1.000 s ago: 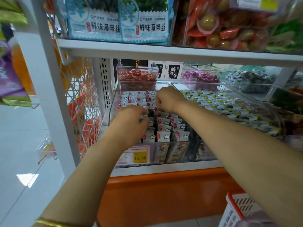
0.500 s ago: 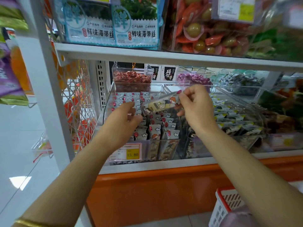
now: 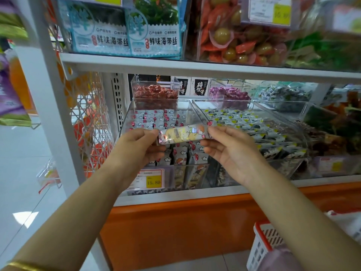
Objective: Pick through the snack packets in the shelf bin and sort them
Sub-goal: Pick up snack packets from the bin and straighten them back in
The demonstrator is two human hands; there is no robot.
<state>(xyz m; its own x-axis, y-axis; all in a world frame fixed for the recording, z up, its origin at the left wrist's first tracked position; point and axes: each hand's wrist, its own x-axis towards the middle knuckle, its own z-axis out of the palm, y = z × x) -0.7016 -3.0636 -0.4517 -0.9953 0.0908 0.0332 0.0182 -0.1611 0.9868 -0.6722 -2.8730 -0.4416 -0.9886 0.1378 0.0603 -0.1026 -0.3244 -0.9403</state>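
While your left grip [image 3: 136, 147] and right grip [image 3: 230, 151] each pinch one end of the packet [image 3: 183, 133], its long axis lies crosswise above the bin [image 3: 128, 114], right end slightly higher.

Long, pale-yellow cartoon-printed packet [image 3: 182, 133], held level by both ends just above the clear shelf bin [image 3: 185, 108]; grey-white packets [image 3: 152, 120] stand in rows inside.
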